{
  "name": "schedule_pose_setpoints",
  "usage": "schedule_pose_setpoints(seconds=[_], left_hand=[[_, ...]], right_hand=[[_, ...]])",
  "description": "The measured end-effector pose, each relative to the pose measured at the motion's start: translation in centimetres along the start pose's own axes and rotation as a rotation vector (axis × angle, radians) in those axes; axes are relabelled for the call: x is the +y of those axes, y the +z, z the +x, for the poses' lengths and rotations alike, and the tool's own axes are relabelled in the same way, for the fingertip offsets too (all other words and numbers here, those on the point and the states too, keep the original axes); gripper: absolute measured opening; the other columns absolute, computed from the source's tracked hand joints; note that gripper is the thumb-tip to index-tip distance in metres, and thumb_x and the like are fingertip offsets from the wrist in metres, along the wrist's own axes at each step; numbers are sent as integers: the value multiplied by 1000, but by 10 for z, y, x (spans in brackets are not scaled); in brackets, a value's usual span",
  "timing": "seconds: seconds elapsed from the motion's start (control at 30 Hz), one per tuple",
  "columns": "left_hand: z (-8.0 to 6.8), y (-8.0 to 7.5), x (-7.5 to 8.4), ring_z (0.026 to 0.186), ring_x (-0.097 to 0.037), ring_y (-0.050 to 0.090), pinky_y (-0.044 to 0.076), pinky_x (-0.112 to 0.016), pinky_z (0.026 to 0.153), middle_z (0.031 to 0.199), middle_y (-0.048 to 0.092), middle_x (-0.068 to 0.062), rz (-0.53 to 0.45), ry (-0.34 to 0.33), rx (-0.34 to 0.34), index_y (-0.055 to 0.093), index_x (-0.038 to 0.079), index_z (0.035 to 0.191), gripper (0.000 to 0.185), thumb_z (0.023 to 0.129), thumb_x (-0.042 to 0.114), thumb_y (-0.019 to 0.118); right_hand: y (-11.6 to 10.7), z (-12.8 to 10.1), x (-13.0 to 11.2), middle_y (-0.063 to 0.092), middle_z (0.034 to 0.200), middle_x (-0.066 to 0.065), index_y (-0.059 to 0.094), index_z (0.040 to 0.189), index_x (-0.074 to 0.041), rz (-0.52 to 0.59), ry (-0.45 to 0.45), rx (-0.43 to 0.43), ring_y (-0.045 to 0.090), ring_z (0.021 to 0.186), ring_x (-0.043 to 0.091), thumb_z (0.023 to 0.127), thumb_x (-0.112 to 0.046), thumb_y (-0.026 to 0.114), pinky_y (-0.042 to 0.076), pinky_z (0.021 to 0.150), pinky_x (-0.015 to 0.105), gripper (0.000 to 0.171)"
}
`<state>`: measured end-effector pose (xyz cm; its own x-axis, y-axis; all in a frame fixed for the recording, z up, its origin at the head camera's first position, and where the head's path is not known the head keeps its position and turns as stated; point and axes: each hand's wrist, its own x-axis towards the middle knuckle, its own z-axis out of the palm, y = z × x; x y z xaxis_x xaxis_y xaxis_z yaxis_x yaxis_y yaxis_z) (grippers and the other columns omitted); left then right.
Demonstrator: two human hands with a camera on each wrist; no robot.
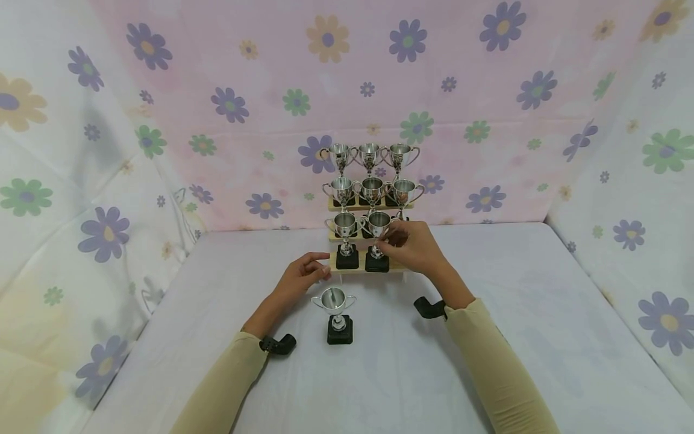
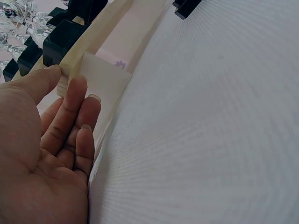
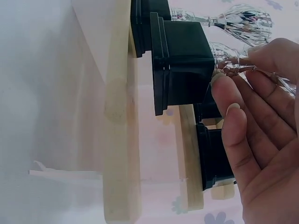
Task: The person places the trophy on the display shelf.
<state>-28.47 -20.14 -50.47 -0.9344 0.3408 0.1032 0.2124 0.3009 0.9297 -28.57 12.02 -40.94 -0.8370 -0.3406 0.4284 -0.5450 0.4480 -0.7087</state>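
right hand: pinches trophy on stepped rack's lowest step | left hand: straight fingers touch rack's left end | loose trophy: before rack

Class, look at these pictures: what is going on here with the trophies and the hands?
A person is working at a stepped wooden rack of small silver trophy cups. The right hand pinches the middle trophy on the lowest step. The left hand rests its fingers against the rack's left end. One loose trophy stands on the table in front.
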Motion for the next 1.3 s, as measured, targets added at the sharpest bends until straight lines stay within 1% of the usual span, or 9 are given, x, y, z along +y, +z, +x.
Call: schedule_pose_setpoints(seconds=[0.13, 0.3, 0.6, 0.8, 0.93, 1.07, 1.3], left_hand=[[0, 0, -1, 99, -19, 72, 53, -29, 90, 103, 77, -7, 2, -2, 1, 60, 12, 146, 41, 107, 21, 67], [0, 0, 0, 99, -19, 72, 53, -28, 89, 103, 77, -7, -4, -15, 4, 60, 14, 146, 40, 107, 20, 67], [-1, 1, 1, 98, -18, 72, 53, -27, 89, 105, 77, -11, -16, -1, 2, 60, 11, 147, 41, 107, 19, 66], [-2, 1, 1, 99, -23, 72, 53, -27, 89, 104, 77, -15, -27, 13, -3, 59, 8, 147, 41, 107, 17, 66], [-1, 2, 1, 100, -23, 73, 52, -26, 89, 103, 77, -16, -38, 13, -2, 59, 6, 146, 41, 107, 17, 66], [-1, 2, 1, 99, -22, 73, 52, -25, 88, 102, 77, -14, -34, 9, 5, 60, 8, 145, 40, 107, 18, 67], [0, 2, -1, 98, -19, 73, 51, -24, 88, 102, 77, -10, -24, 4, 9, 60, 8, 145, 41, 107, 18, 67]], right_hand=[[2, 1, 2, 77, 88, 5, 79, 96, -8, 0, 19, -12, 73, 74, 16, 93, -11, 81, 59, 70, 33, 5], [3, 1, 2, 78, 89, 5, 79, 97, -8, 2, 23, -24, 72, 74, 16, 94, -11, 80, 58, 69, 33, 5], [5, 0, 4, 76, 87, 6, 79, 97, -7, 7, 23, -20, 70, 71, 17, 94, -10, 80, 56, 66, 33, 5], [7, -1, 6, 75, 87, 6, 79, 98, -7, 22, 28, -15, 70, 71, 17, 94, -11, 80, 56, 66, 34, 6], [9, 0, 8, 74, 86, 6, 79, 97, -8, 13, 40, -12, 69, 69, 17, 94, -12, 80, 56, 65, 35, 5], [10, 0, 8, 75, 88, 6, 79, 97, -8, 5, 44, -5, 68, 68, 17, 94, -13, 80, 56, 64, 35, 6], [11, 2, 9, 77, 94, 6, 79, 98, -8, 4, 77, -4, 66, 66, 17, 95, -14, 81, 54, 63, 33, 7]])
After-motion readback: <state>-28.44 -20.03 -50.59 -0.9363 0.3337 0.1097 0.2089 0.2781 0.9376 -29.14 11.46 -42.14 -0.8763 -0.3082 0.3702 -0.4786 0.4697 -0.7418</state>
